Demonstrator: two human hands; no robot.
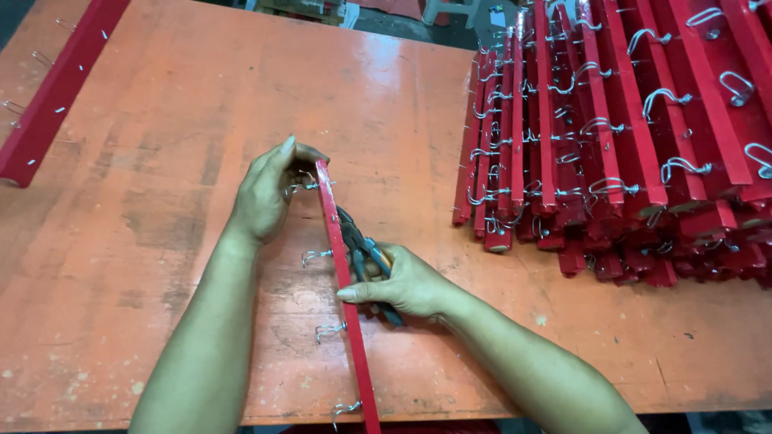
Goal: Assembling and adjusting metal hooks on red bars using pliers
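Observation:
My left hand (269,193) grips the far end of a narrow red wooden strip (344,289) that stands on edge on the orange table (161,161) and runs toward me. Small metal hooks (315,255) stick out of the strip's left side at intervals. My right hand (406,283) holds pliers with grey-blue and orange handles (366,255) against the strip's right side. The thumb presses on the strip. The pliers' jaws point toward the strip's far end, near my left hand.
A large stack of similar red strips with metal hooks (611,137) fills the table's right side. Another red strip (56,88) lies diagonally at the far left. The table's near edge (482,406) runs just below my forearms.

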